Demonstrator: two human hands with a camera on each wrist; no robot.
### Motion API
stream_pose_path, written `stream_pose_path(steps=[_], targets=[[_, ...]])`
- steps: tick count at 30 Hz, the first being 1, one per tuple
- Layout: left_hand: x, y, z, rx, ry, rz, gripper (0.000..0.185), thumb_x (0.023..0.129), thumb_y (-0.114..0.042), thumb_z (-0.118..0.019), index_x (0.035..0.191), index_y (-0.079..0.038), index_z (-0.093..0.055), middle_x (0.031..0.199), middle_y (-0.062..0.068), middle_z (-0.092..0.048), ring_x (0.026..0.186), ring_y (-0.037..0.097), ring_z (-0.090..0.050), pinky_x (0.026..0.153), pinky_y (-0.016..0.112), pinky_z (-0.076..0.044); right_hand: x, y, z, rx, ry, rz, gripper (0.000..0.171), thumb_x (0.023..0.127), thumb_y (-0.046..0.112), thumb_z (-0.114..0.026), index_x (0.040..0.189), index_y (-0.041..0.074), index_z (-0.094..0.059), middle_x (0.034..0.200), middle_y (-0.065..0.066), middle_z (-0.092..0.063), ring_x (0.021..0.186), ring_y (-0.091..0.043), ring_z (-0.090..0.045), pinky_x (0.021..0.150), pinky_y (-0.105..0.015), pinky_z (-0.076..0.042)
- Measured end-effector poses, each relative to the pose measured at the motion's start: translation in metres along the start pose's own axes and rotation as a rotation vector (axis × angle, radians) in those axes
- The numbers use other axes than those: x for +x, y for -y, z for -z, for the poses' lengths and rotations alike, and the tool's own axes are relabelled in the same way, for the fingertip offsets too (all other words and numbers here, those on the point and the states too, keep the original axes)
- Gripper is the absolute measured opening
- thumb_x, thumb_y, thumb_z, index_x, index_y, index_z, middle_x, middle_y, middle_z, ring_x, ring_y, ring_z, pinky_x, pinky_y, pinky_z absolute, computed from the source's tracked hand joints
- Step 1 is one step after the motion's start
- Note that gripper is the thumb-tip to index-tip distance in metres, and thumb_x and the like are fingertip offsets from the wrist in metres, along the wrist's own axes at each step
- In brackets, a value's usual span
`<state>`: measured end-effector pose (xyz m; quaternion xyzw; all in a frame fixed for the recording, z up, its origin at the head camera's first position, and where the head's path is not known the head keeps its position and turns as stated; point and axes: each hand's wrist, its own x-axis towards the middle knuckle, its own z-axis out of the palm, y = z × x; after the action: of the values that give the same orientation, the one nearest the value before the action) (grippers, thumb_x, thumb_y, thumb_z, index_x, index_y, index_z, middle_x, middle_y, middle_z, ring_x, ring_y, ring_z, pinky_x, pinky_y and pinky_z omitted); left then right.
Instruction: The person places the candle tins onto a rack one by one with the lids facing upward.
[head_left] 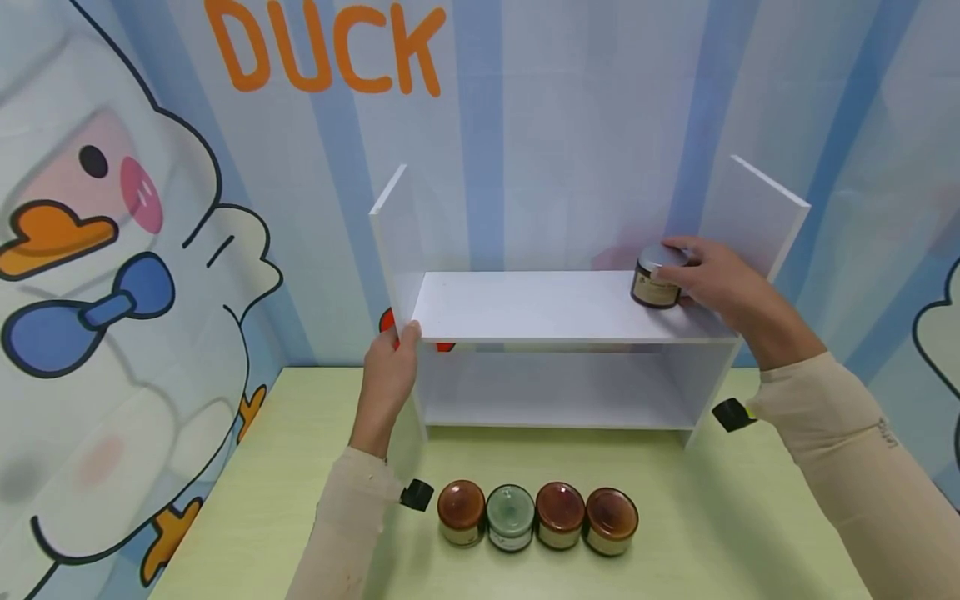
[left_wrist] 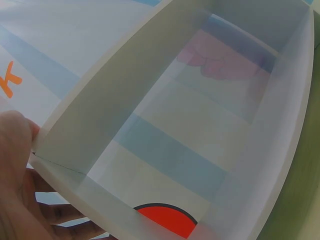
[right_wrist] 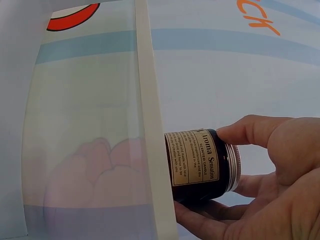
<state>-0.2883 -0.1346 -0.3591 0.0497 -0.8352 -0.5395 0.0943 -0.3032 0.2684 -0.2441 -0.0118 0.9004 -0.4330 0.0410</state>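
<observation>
My right hand (head_left: 716,279) grips a dark scented candle jar (head_left: 657,277) with a silver lid and a tan label, at the right end of the upper shelf (head_left: 517,308). In the right wrist view the candle jar (right_wrist: 200,162) stands at the shelf edge, thumb on one side and fingers on the other. My left hand (head_left: 390,371) holds the left side panel of the white shelf unit at the upper board's height. In the left wrist view the left hand (left_wrist: 30,195) has its thumb at the front and its fingers behind the panel.
Several candle jars stand in a row on the green table (head_left: 315,467) in front of the unit: a brown jar (head_left: 461,510), a green jar (head_left: 511,517) and more brown ones. The lower shelf (head_left: 555,387) lies beneath. A duck-print backdrop (head_left: 570,125) hangs behind.
</observation>
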Motion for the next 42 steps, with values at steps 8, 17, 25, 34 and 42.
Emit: stream_pose_path(steps=[8, 17, 25, 34, 42], targets=[[-0.0006, 0.0002, -0.0001, -0.002, -0.002, -0.005, 0.055, 0.104, -0.049, -0.039, 0.132, -0.005, -0.058, 0.113, 0.013, -0.060, 0.096, 0.031, -0.051, 0.080, 0.045, -0.040, 0.0002, 0.0007, -0.0012, -0.005, -0.004, -0.017, 0.077, 0.103, 0.034, -0.056, 0.164, 0.016, -0.013, 0.166, -0.026, -0.013, 0.147, -0.043, -0.028, 0.112, -0.056, -0.037], [-0.0013, -0.0009, 0.0005, 0.005, -0.007, -0.001, 0.056, 0.104, -0.050, -0.039, 0.135, -0.007, -0.059, 0.123, 0.013, -0.062, 0.102, 0.032, -0.052, 0.086, 0.047, -0.042, -0.0010, 0.0020, -0.0008, 0.001, 0.004, -0.015, 0.077, 0.103, 0.033, -0.056, 0.164, 0.016, -0.013, 0.165, -0.028, -0.015, 0.146, -0.042, -0.030, 0.112, -0.056, -0.037], [-0.0024, -0.0006, 0.0006, 0.005, -0.006, -0.024, 0.055, 0.104, -0.050, -0.039, 0.133, -0.008, -0.061, 0.120, 0.014, -0.063, 0.099, 0.032, -0.052, 0.083, 0.046, -0.041, -0.0011, 0.0022, 0.0005, -0.007, 0.016, -0.011, 0.077, 0.103, 0.033, -0.056, 0.164, 0.015, -0.013, 0.164, -0.029, -0.016, 0.145, -0.041, -0.031, 0.112, -0.055, -0.037], [-0.0028, 0.0001, 0.0002, 0.005, 0.002, -0.037, 0.056, 0.104, -0.050, -0.038, 0.133, -0.008, -0.061, 0.120, 0.012, -0.063, 0.098, 0.031, -0.051, 0.083, 0.046, -0.040, -0.0012, 0.0024, 0.0012, -0.020, 0.013, -0.031, 0.077, 0.103, 0.033, -0.057, 0.164, 0.015, -0.013, 0.163, -0.030, -0.017, 0.142, -0.042, -0.034, 0.110, -0.055, -0.038], [-0.0013, -0.0012, -0.0014, -0.018, 0.009, -0.030, 0.059, 0.104, -0.052, -0.039, 0.138, -0.009, -0.059, 0.135, 0.011, -0.060, 0.110, 0.031, -0.053, 0.095, 0.052, -0.044, -0.0017, 0.0032, 0.0029, -0.014, 0.019, -0.025, 0.077, 0.104, 0.031, -0.056, 0.164, 0.013, -0.012, 0.163, -0.031, -0.015, 0.143, -0.043, -0.033, 0.111, -0.056, -0.038]])
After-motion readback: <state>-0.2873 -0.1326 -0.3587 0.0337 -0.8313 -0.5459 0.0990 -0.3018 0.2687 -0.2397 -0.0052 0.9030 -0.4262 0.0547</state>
